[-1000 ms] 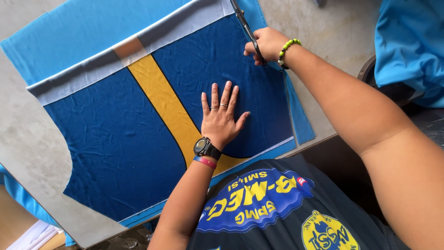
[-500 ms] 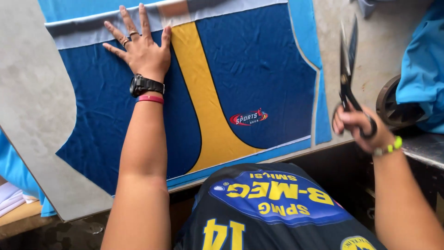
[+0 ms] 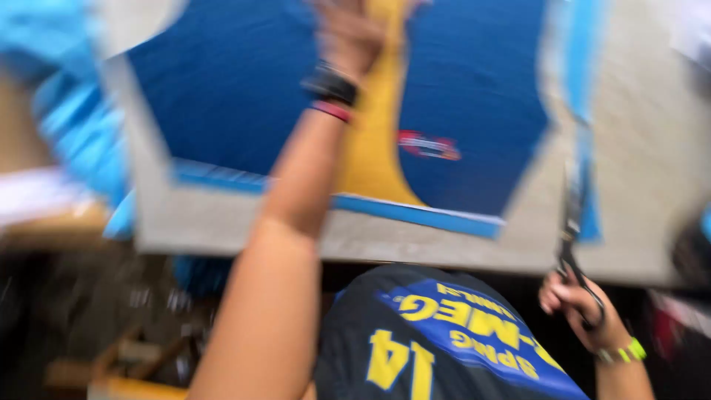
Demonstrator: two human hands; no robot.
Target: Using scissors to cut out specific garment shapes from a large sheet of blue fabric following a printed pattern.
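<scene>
The view is heavily blurred. A dark blue fabric panel (image 3: 229, 96) with a curved yellow stripe (image 3: 374, 148) and light blue edging lies on a grey table (image 3: 415, 248). My left hand (image 3: 348, 33), with a black watch and a red band at the wrist, rests flat on the fabric at the top edge of the view. My right hand (image 3: 581, 304), wearing a green bracelet, holds dark scissors (image 3: 572, 222) with the blades pointing up along the panel's right edge, near the table's front edge.
Light blue cloth (image 3: 74, 126) hangs at the left side of the table. Pale sheets (image 3: 37, 204) lie on a wooden surface below it. My dark shirt with blue and yellow print (image 3: 459, 341) fills the bottom centre.
The view has swung, so the fabric and table sit higher in frame. My left hand stays pressed on the fabric. The scissors in my right hand now lie closer to the panel's right edge.
</scene>
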